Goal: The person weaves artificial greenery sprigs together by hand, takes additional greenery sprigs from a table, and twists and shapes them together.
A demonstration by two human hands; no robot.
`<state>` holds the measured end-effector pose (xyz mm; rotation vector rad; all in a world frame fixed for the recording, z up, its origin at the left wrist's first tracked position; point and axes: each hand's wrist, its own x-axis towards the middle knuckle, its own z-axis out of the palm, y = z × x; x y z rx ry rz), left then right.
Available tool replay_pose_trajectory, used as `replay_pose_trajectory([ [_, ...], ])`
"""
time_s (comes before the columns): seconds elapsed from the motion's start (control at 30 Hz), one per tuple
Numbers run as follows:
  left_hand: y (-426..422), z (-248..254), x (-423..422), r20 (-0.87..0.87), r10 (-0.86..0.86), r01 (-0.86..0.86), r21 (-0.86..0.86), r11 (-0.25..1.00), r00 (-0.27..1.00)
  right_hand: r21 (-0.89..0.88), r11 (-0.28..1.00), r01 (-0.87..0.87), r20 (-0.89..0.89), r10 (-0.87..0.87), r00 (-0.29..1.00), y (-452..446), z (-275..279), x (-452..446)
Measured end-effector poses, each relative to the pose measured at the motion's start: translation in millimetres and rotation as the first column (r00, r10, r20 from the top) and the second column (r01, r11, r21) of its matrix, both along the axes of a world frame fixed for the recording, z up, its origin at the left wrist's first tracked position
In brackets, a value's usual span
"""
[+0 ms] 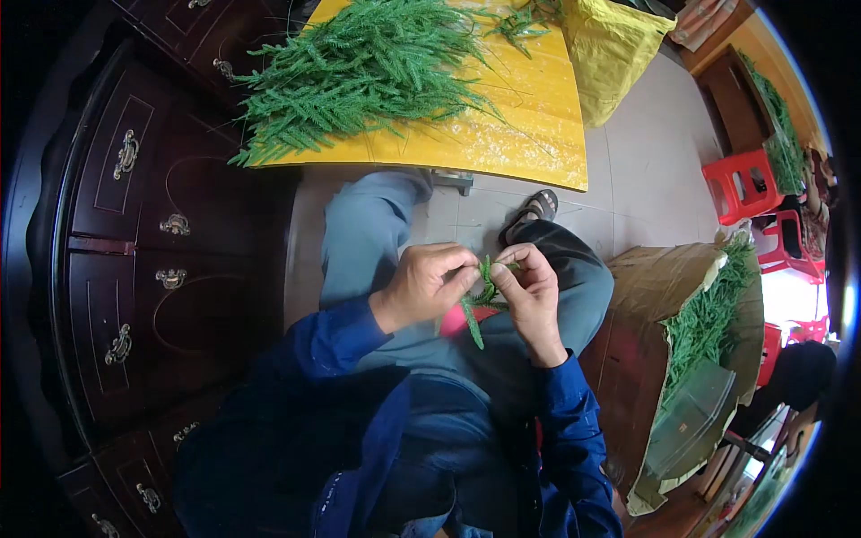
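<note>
Head view: green sprig [476, 328] in front of near edge of yellow table [549, 117]. Right hand [535, 300] pinches sprig; left hand [427, 282] pinched closed beside it, cannot tell on what. Good handling: light pinch, fingertips close, wrists steady, sprig uncrushed.

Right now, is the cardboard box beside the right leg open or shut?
Open: green sprigs show through the mouth of the box, with no flap closed over them.
</note>
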<state>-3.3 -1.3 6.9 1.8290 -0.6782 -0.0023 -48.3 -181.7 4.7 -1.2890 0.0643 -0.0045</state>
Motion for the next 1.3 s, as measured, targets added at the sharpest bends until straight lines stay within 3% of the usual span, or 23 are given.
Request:
replay_pose_trajectory([
  [0.03, 0, 0, -1, -0.02, 0.005, -0.005, -0.004, 1.0, 1.0, -0.196, 0.979, 0.051, 0.103, -0.032, 0.994, 0, -1, 0],
  [0.1, 0, 0, -2, -0.073, 0.009, -0.01, 0.0, 1.0, 0.997, -0.536, 0.82, 0.202, 0.313, -0.029, 0.949, 1, -4, -1],
  [0.13, 0, 1, -2, -0.106, 0.009, -0.008, 0.008, 1.0, 0.994, -0.519, 0.805, 0.288, 0.411, -0.06, 0.909, 6, 2, 1],
  [0.23, 0, 4, -1, -0.152, 0.005, -0.004, 0.012, 1.0, 0.988, -0.534, 0.79, 0.3, 0.429, -0.052, 0.902, 5, -6, -1],
  [0.33, 0, 4, 1, -0.148, 0.0, 0.0, -0.001, 1.0, 0.989, -0.185, 0.98, 0.075, 0.048, -0.068, 0.997, 3, -1, -2],
  [0.47, 0, 2, 4, -0.068, -0.033, 0.032, -0.009, 0.999, 0.997, 0.068, 0.996, 0.053, -0.068, -0.049, 0.997, 7, 11, 2],
  [0.57, 1, -2, 5, -0.024, -0.046, 0.046, 0.023, 0.999, 0.999, -0.034, 0.999, -0.027, -0.08, 0.025, 0.997, -3, -16, 1],
  [0.67, 0, -2, 6, -0.033, -0.055, 0.056, 0.043, 0.998, 0.998, 0.001, 1.0, 0.016, -0.13, -0.016, 0.991, 0, -9, 0],
  [0.87, 1, 9, 2, -0.16, -0.05, 0.06, 0.058, 0.997, 0.986, 0.13, 0.991, 0.036, -0.193, -0.011, 0.981, -4, -14, -2],
  [0.97, 1, 4, 9, -0.261, -0.094, 0.105, 0.027, 0.994, 0.961, 0.002, 0.993, 0.117, -0.086, -0.116, 0.99, -9, -9, 3],
  [1.03, 2, 13, 23, -0.289, -0.137, 0.148, 0.015, 0.989, 0.948, 0.101, 0.972, 0.214, -0.041, -0.211, 0.977, -15, -7, 5],
  [1.1, -2, 23, 44, -0.338, -0.169, 0.151, -0.079, 0.985, 0.926, 0.344, 0.909, 0.237, -0.038, -0.239, 0.97, -19, -2, 7],
  [1.2, -10, 43, 99, -0.407, -0.207, 0.147, -0.174, 0.974, 0.89, 0.325, 0.914, 0.244, -0.151, -0.204, 0.967, -21, 2, 3],
  [1.3, -29, 81, 159, -0.509, -0.071, -0.034, -0.193, 0.981, 0.858, 0.346, 0.918, 0.195, -0.171, -0.143, 0.975, -20, 2, -1],
])
